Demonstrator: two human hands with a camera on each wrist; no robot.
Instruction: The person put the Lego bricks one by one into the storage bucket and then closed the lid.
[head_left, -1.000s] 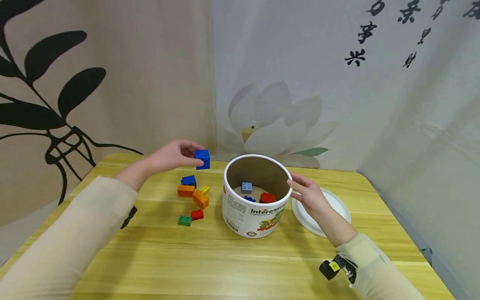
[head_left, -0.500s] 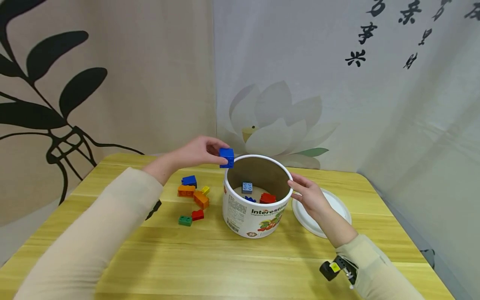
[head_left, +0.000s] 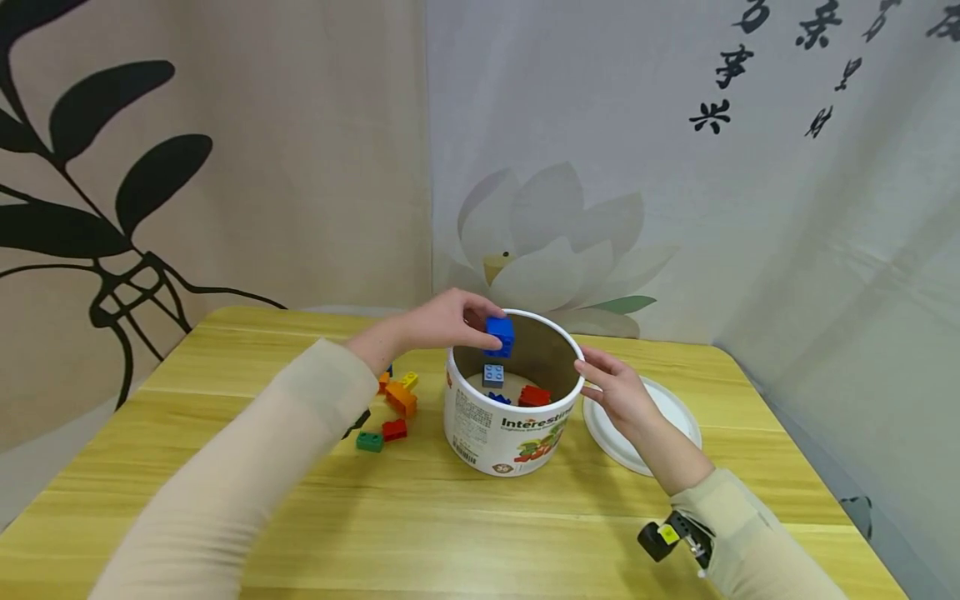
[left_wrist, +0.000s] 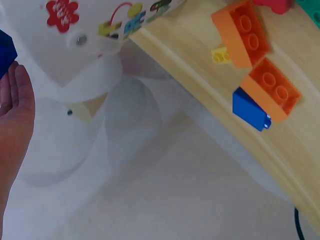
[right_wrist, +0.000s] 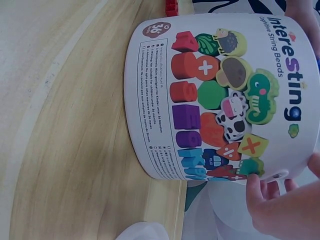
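In the head view my left hand [head_left: 446, 321] pinches a blue toy brick [head_left: 499, 337] over the mouth of a round white bucket [head_left: 468, 433]. The left wrist view shows just part of that hand and the brick at its left edge. My right hand [head_left: 618, 387] holds the bucket at the right side of its rim, and in the right wrist view its fingers [right_wrist: 255, 192] lie against the printed wall. Inside the bucket are a grey-blue brick [head_left: 492, 375], a red brick [head_left: 535, 396] and a dark blue piece [head_left: 498, 397].
Left of the bucket lie orange bricks [head_left: 401, 399], a yellow brick [head_left: 409, 380], a red brick [head_left: 393, 430] and a green brick [head_left: 369, 442]. Another blue brick [left_wrist: 250, 110] shows in the left wrist view. A white lid [head_left: 678, 417] lies right of the bucket.
My left hand has carried the blue brick rightward from above the loose bricks, past the bucket's left rim, to over its opening. My right hand has stayed on the rim.
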